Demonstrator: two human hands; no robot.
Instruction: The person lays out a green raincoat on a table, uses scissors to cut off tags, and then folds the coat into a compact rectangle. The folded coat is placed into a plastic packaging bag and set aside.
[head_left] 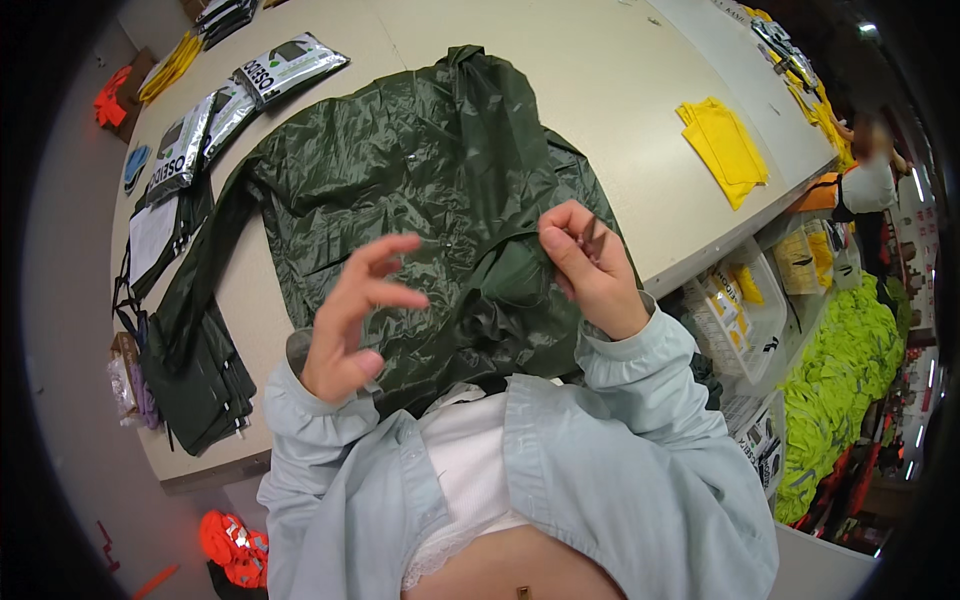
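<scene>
A shiny dark green rain jacket [370, 165] lies spread and wrinkled over the table before me, its near part bunched close to my body. Above its lower front hovers my left hand [352, 318], fingers apart and holding nothing. Thumb and forefinger of my right hand [600, 272] are pinched together at a raised edge of the jacket's green fabric. A small dark pointed object [590, 232] shows at those fingers; its kind I cannot make out. Below the pinch, the cloth forms a loose pocket-like fold.
Packaged garments [290, 68] and folded dark green pieces [205, 385] lie along the table's left. A folded yellow garment [725, 150] rests at the right. Below the right edge stand a white bin [745, 330] and a lime-yellow heap [840, 380]. Another person [865, 180] is far right.
</scene>
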